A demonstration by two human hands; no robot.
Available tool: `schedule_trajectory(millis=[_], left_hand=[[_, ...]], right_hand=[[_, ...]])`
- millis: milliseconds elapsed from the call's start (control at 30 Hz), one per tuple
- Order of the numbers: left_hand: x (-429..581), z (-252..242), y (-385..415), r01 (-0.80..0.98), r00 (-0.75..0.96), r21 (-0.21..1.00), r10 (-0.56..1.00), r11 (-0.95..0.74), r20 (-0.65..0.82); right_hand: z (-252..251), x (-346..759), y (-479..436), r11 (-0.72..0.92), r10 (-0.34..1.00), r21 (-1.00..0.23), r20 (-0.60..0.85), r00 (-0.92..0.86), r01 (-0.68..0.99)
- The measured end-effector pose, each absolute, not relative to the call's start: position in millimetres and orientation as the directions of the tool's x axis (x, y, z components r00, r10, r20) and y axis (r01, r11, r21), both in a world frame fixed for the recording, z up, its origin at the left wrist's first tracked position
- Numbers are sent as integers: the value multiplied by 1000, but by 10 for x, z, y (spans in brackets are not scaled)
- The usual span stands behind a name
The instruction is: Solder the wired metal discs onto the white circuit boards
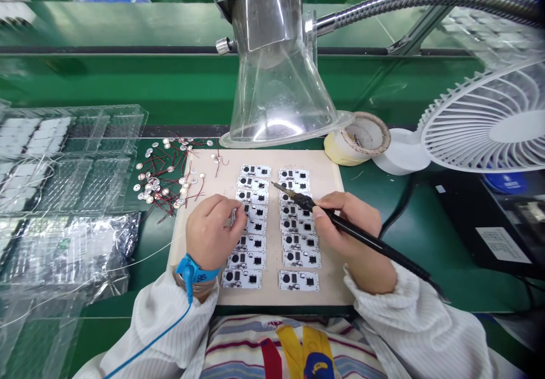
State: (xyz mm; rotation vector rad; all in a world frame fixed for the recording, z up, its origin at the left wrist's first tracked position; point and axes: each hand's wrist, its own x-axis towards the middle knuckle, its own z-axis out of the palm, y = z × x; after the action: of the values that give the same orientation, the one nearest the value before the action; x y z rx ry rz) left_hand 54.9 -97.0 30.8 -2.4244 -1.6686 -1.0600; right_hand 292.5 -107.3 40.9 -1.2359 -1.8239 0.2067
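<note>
Two columns of small white circuit boards (pixel 300 258) lie on a beige work board (pixel 327 169). My right hand (pixel 347 220) is closed around a black soldering iron (pixel 361 237), its tip above the upper boards of the right column. My left hand (pixel 215 231) rests with curled fingers on the left column, pinching something I cannot make out. A blue wrist strap (pixel 192 271) with a blue cord circles my left wrist.
A heap of small metal discs with red wires (pixel 164 177) lies left of the board. Clear plastic trays (pixel 63 163) and a foil bag (pixel 63 248) fill the left. A clear fume hood (pixel 279 92), a tape roll (pixel 360 137) and a white fan (pixel 489 123) stand behind and right.
</note>
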Motion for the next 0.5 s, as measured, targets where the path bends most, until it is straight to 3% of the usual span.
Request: schedule_trajectory(millis=[500], left_hand=[[565,265,-953,817,221,369,831,-444,511]], right_hand=[[323,2902,-1052,485,828,-588,548,-123,647]])
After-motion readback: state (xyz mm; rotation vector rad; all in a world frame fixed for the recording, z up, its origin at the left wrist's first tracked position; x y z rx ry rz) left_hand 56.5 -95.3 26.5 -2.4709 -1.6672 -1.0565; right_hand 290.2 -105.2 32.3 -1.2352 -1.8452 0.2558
